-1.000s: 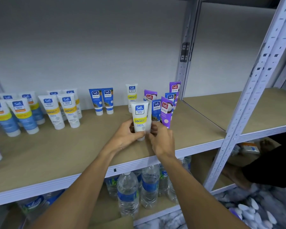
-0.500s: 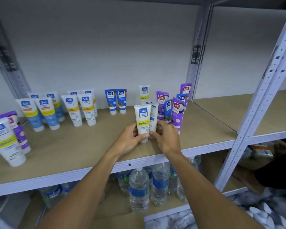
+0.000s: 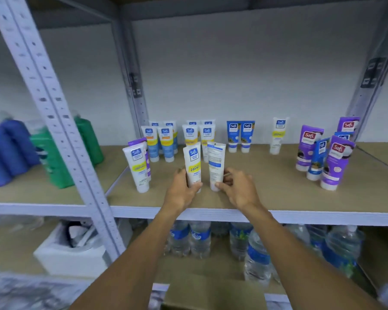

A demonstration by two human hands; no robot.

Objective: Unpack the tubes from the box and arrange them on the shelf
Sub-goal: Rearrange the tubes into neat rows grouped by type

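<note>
Head view. Your left hand (image 3: 181,193) gripped a white tube with a yellow band (image 3: 193,163) low on its body, fingers curled round it. Your right hand (image 3: 239,190) pinched a second tube (image 3: 216,162) near the cap, its printed back turned towards you. Both stood cap down near the front of the shelf (image 3: 273,193); whether the caps touched the board, could not tell.

Change from half a second before: the pair had been right against the purple tubes (image 3: 333,162). Now it was well apart from them, to their left, just in front of the matching yellow-band tubes (image 3: 198,136) at the back. The two had also parted and stood side by side with a gap.

Reading: you were sorting by kind, and the second tube likely needs turning face out. A brown box (image 3: 211,291) showed at the bottom edge, contents hidden.
</note>
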